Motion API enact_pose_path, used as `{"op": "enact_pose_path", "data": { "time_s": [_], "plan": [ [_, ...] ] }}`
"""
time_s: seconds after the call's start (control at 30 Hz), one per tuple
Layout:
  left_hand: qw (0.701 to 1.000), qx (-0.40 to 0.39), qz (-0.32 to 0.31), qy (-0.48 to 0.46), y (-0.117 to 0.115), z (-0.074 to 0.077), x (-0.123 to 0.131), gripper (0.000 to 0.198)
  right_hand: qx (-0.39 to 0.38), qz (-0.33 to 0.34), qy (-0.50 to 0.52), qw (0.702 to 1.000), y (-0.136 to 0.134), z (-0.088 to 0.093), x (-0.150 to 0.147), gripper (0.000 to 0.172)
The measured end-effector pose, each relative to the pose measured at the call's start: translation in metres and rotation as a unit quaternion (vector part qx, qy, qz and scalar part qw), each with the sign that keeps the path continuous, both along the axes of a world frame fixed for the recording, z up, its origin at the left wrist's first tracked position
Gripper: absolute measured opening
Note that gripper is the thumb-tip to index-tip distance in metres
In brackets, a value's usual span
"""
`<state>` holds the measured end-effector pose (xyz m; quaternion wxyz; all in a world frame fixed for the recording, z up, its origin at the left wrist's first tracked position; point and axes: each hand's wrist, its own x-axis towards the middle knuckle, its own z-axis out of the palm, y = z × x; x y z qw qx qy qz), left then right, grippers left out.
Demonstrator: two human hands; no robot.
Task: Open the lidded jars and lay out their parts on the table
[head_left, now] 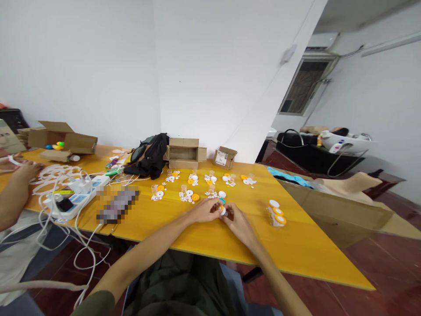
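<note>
My left hand (207, 210) and my right hand (235, 221) meet over the middle of the yellow table (184, 228). Between their closed fingers is a small white and orange piece (222, 210), partly hidden by the fingertips; both hands touch it. A teal ring (222, 201) shows just behind it. Beyond my hands lie small groups of white perforated pieces, clear cups and round discs, among them an orange disc (195, 198) and a white disc (222, 194). To the right stand several clear jars with orange and white lids (278, 211), close together.
A power strip (79, 199) with tangled white cables and a blurred dark device (118, 206) lie left. Behind are a black bag (153, 153) and open cardboard boxes (184, 153). Another person's arm (15, 197) reaches in at far left. A large carton (329, 215) adjoins the right edge.
</note>
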<state>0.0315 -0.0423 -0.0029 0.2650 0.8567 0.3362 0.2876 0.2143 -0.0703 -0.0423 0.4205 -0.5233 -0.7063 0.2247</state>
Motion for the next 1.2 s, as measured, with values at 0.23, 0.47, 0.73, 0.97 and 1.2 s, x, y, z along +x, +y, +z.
{"op": "enact_pose_path", "data": {
  "time_s": [0.23, 0.47, 0.73, 0.97, 1.2],
  "plan": [
    [0.998, -0.054, -0.031, -0.032, 0.000, -0.002, -0.028, 0.019, -0.010, 0.053, 0.005, 0.999, -0.002, 0.016, -0.018, 0.017],
    [0.977, -0.160, -0.030, -0.135, 0.004, -0.007, -0.039, 0.037, -0.036, 0.090, 0.093, 0.991, 0.003, 0.017, -0.034, 0.026],
    [0.960, -0.209, -0.046, -0.182, 0.006, -0.009, -0.035, 0.046, -0.043, 0.091, 0.104, 0.989, 0.002, 0.011, -0.029, 0.029],
    [0.964, -0.206, -0.035, -0.166, 0.006, -0.009, -0.035, 0.047, -0.030, 0.084, 0.086, 0.992, 0.004, 0.009, -0.029, 0.028],
    [0.977, -0.165, -0.028, -0.134, 0.004, -0.007, -0.035, 0.046, -0.014, 0.077, 0.087, 0.993, 0.003, 0.009, -0.029, 0.025]
  ]
}}
